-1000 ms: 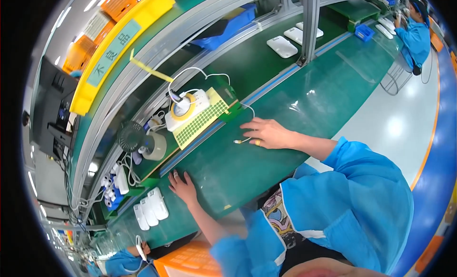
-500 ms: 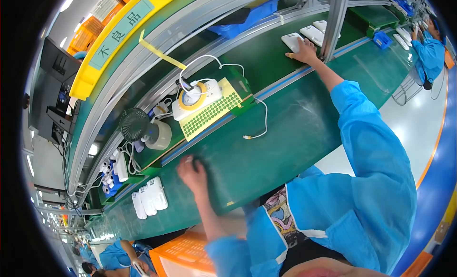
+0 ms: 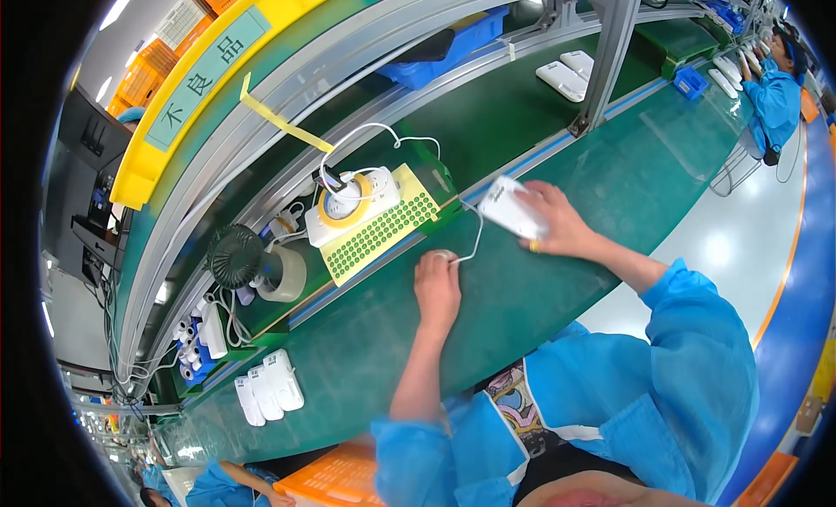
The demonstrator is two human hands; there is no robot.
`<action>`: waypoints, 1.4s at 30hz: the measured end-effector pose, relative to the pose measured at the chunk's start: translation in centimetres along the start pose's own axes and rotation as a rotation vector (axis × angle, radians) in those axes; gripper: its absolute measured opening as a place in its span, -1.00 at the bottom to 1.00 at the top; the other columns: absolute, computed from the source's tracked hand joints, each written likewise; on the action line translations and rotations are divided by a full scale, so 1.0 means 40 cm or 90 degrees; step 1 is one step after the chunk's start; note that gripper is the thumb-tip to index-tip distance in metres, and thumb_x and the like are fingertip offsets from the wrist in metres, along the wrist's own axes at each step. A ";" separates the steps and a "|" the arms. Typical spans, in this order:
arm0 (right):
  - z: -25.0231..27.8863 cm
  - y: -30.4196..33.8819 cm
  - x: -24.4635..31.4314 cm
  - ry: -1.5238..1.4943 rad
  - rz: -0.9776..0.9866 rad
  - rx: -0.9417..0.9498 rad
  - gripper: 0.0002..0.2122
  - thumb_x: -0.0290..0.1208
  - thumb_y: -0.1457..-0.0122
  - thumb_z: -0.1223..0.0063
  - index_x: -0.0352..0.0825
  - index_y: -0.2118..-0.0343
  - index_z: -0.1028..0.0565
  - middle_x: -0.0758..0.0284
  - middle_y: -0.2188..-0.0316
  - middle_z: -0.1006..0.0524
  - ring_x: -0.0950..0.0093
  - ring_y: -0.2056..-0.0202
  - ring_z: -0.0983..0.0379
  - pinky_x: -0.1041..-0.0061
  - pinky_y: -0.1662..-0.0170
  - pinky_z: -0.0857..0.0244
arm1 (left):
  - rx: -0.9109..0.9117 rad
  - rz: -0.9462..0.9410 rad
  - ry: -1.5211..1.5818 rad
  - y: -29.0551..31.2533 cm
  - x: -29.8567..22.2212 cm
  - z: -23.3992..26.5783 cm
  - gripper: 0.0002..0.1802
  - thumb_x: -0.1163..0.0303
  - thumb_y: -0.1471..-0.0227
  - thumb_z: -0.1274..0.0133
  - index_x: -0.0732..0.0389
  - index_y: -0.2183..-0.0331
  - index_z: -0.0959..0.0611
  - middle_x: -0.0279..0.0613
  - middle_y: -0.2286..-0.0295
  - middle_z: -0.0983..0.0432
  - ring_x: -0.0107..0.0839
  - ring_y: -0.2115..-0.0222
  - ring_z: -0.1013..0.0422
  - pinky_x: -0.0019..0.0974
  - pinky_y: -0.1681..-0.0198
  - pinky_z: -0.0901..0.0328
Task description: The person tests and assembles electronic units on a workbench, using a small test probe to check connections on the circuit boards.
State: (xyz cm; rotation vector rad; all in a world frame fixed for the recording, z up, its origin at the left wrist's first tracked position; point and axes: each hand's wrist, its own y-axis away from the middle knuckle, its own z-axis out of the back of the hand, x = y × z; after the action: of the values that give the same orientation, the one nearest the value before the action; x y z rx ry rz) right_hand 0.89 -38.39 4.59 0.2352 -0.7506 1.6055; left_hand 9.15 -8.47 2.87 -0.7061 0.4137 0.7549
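Observation:
My right hand grips a white, flat, rounded device, slightly blurred, over the green work surface. To its left, my left hand is closed on the end of a white charging cable; its plug is hidden by the fingers. The cable comes from beside a white power strip carrying a round white-and-yellow adapter. Under the strip lies a yellow sheet of green round stickers. Two more white devices rest on the shelf at the far right, by the metal post.
Several white devices lie side by side at the left. A small fan and a tape roll stand behind them. A metal post rises at the right, near a blue box. Another person sits far right.
My right hand has taken one white device off the shelf and drawn it nearer. My left hand has moved right and taken hold of the cable's loose end.

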 end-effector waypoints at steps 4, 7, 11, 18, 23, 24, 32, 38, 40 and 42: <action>0.054 -0.054 -0.036 0.042 -0.013 0.007 -0.22 -0.03 -0.18 -0.26 -0.35 -0.38 -0.25 -0.06 -0.29 -0.26 -0.07 -0.31 -0.18 0.05 -0.37 -0.06 | -0.164 0.170 0.204 -0.009 0.015 0.002 -0.81 0.35 -0.39 0.00 0.30 0.19 -0.55 -0.08 0.44 -0.56 -0.41 0.52 -0.38 -0.32 0.39 -0.32; 0.063 -0.264 -0.156 0.132 -0.010 -0.181 -0.22 -0.09 -0.16 -0.27 -0.34 -0.37 -0.22 -0.06 -0.29 -0.27 -0.07 -0.29 -0.22 0.02 -0.31 -0.14 | -0.132 0.251 0.266 0.021 0.041 0.027 -0.77 0.32 -0.41 0.04 0.30 0.18 -0.59 -0.17 0.53 -0.52 -0.50 0.57 -0.33 -0.35 0.44 -0.29; 0.179 -0.475 -0.484 0.456 -0.334 -0.201 -0.02 0.03 -0.01 -0.35 -0.28 -0.43 -0.08 -0.18 -0.28 -0.26 -0.17 -0.29 -0.21 -0.18 -0.29 -0.14 | -0.102 0.206 0.300 -0.024 0.012 -0.005 -0.67 0.26 -0.43 0.07 0.28 0.22 -0.67 -0.42 0.61 -0.30 -0.64 0.58 -0.21 -0.45 0.48 -0.13; 0.108 -0.644 -0.504 0.356 -0.618 -0.018 0.01 0.23 0.13 -0.35 -0.17 -0.39 -0.25 -0.02 -0.31 -0.34 -0.06 -0.39 -0.11 -0.04 -0.36 -0.07 | -0.125 0.298 0.314 0.031 0.060 0.053 -0.66 0.23 -0.44 0.11 0.25 0.26 -0.62 -0.33 0.62 -0.41 -0.59 0.59 -0.29 -0.40 0.48 -0.20; 0.296 -0.602 -0.608 0.360 -0.553 0.118 0.00 0.31 0.19 -0.38 -0.26 -0.29 -0.42 -0.02 -0.29 -0.39 -0.15 -0.31 -0.25 -0.15 -0.30 -0.15 | -0.099 0.252 0.393 -0.034 0.018 0.012 -0.68 0.25 -0.45 0.15 0.25 0.28 -0.55 -0.25 0.62 -0.50 -0.51 0.59 -0.41 -0.36 0.46 -0.28; 0.336 -0.578 -0.613 0.364 -0.515 0.140 0.01 0.33 0.21 -0.39 -0.30 -0.27 -0.44 -0.02 -0.28 -0.40 -0.16 -0.29 -0.28 -0.17 -0.28 -0.17 | -0.089 0.245 0.411 -0.052 0.006 0.004 -0.69 0.27 -0.45 0.16 0.25 0.29 -0.53 -0.22 0.62 -0.52 -0.47 0.59 -0.45 -0.34 0.45 -0.32; 0.095 -0.322 -0.142 0.272 -0.164 0.163 0.00 0.24 0.20 -0.45 -0.38 -0.24 -0.40 0.00 -0.03 -0.50 0.01 -0.13 -0.39 0.17 -0.19 -0.34 | -0.086 0.245 0.377 0.011 0.039 0.033 -0.74 0.30 -0.42 0.13 0.25 0.28 -0.52 -0.20 0.58 -0.58 -0.46 0.58 -0.47 -0.33 0.44 -0.34; 0.075 -0.124 -0.002 0.125 -0.220 0.105 -0.16 0.12 -0.17 -0.25 -0.39 -0.36 -0.26 -0.09 -0.17 -0.36 -0.02 -0.22 -0.32 0.19 -0.25 -0.29 | -0.044 0.147 0.378 -0.012 0.002 0.007 -0.82 0.34 -0.39 0.07 0.24 0.23 -0.52 -0.16 0.52 -0.59 -0.31 0.57 -0.52 -0.24 0.47 -0.36; 0.071 -0.123 0.011 0.102 -0.187 0.238 -0.20 0.14 -0.26 -0.12 -0.38 -0.38 -0.24 -0.11 -0.17 -0.35 -0.04 -0.22 -0.33 0.19 -0.26 -0.27 | -0.042 0.142 0.331 0.002 0.004 0.012 -0.82 0.34 -0.39 0.06 0.24 0.22 -0.52 -0.12 0.52 -0.58 -0.23 0.56 -0.52 -0.21 0.46 -0.37; 0.076 -0.157 0.042 0.123 -0.159 0.263 -0.23 0.14 -0.31 -0.05 -0.36 -0.40 -0.21 -0.10 -0.17 -0.36 -0.06 -0.21 -0.33 0.16 -0.26 -0.26 | -0.085 0.124 0.218 0.015 0.022 -0.016 -0.84 0.36 -0.39 0.06 0.24 0.22 -0.52 -0.05 0.52 -0.54 -0.07 0.54 -0.53 -0.14 0.44 -0.38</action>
State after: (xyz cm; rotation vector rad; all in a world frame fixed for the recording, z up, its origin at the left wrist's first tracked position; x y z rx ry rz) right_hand 5.68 -38.80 9.91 0.4472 -0.2246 1.5041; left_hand 9.24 -8.19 1.67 -0.9341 0.7564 0.8522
